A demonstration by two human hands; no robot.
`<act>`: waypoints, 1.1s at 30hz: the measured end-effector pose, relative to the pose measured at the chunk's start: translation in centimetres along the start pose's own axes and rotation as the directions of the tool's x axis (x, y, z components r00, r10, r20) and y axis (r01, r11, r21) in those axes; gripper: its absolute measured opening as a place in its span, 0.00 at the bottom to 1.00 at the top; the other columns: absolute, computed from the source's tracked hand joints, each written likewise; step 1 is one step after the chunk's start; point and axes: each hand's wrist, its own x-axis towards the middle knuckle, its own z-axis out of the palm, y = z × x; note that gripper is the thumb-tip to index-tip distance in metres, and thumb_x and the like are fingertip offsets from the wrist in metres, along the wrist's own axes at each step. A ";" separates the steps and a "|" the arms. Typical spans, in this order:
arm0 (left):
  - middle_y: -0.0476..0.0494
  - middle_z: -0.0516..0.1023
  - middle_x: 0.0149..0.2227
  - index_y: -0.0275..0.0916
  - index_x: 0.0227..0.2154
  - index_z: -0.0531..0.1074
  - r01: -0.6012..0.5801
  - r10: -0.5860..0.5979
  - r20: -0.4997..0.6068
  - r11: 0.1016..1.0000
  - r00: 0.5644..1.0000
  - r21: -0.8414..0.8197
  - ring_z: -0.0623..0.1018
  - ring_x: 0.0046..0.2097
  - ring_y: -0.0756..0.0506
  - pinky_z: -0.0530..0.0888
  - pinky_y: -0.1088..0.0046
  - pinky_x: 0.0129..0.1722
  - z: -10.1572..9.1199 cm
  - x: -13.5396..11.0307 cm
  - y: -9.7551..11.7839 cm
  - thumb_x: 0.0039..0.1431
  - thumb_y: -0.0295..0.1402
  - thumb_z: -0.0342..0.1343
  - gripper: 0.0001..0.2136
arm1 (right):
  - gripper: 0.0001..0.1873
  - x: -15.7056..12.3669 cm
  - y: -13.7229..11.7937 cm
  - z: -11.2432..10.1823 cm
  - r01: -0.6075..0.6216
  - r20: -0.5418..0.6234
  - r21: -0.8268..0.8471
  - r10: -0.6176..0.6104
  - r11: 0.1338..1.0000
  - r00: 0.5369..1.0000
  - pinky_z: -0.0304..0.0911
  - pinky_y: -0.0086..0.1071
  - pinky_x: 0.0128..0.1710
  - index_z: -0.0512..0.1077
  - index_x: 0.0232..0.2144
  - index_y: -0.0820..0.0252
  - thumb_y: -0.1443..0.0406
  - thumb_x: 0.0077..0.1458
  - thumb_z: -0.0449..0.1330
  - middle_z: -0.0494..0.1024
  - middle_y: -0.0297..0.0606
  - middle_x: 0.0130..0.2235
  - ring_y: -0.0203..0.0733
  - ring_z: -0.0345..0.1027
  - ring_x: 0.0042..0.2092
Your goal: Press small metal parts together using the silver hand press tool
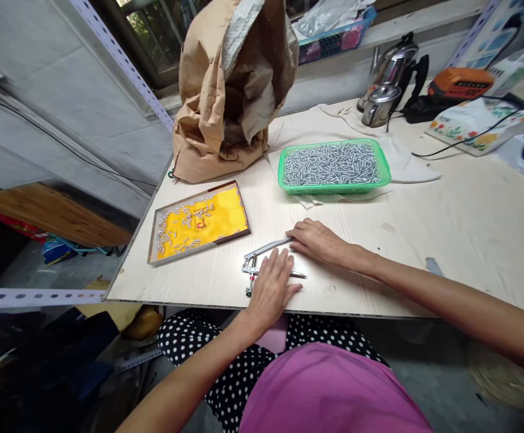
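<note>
On the pale wooden table lies a metal spring-loaded hand tool, its two silver handles spread apart. A small coil spring and a red-marked part show at its left end. My left hand rests flat across the lower handle, fingers and thumb apart, covering part of the tool. With fingers bent, my right hand holds the end of the upper handle. Left of the tool, a shallow tray with a yellow lining holds scattered small metal pins. Many similar pieces fill a green plastic basket farther back.
A large brown paper sack stands open at the back left. At the back right are a metal kettle, a small metal pot, an orange-and-black battery and a flowered tissue box. The table's front edge runs close before me.
</note>
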 end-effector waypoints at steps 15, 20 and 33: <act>0.29 0.72 0.55 0.33 0.57 0.64 0.049 -0.035 0.099 0.988 0.994 -0.149 0.70 0.59 0.32 0.68 0.47 0.57 2.0 -1.7 0.8 0.63 0.41 0.53 0.23 | 0.03 4.8 -8.1 -0.2 0.517 0.092 -0.042 -0.511 0.855 0.854 0.49 0.38 0.39 0.77 0.34 0.52 0.63 0.57 0.62 0.74 0.39 0.40 0.48 0.58 0.46; 0.33 0.79 0.45 0.34 0.47 0.73 0.038 -0.024 0.115 0.992 0.993 -0.122 0.78 0.48 0.34 0.75 0.54 0.49 1.9 -2.7 1.6 0.62 0.44 0.54 0.19 | 0.06 6.5 -11.0 2.1 0.658 0.155 -0.065 -0.643 0.751 0.750 0.51 0.40 0.40 0.75 0.26 0.58 0.67 0.56 0.62 0.73 0.40 0.37 0.48 0.58 0.44; 0.39 0.76 0.37 0.38 0.37 0.77 0.527 -0.461 -0.263 0.794 0.847 0.305 0.73 0.44 0.41 0.71 0.65 0.45 -13.0 -4.0 -16.4 0.66 0.31 0.46 0.13 | 0.09 7.2 -1.8 -9.2 0.197 -0.627 0.173 -0.046 0.965 0.778 0.66 0.38 0.39 0.72 0.39 0.56 0.63 0.62 0.53 0.78 0.39 0.36 0.42 0.71 0.36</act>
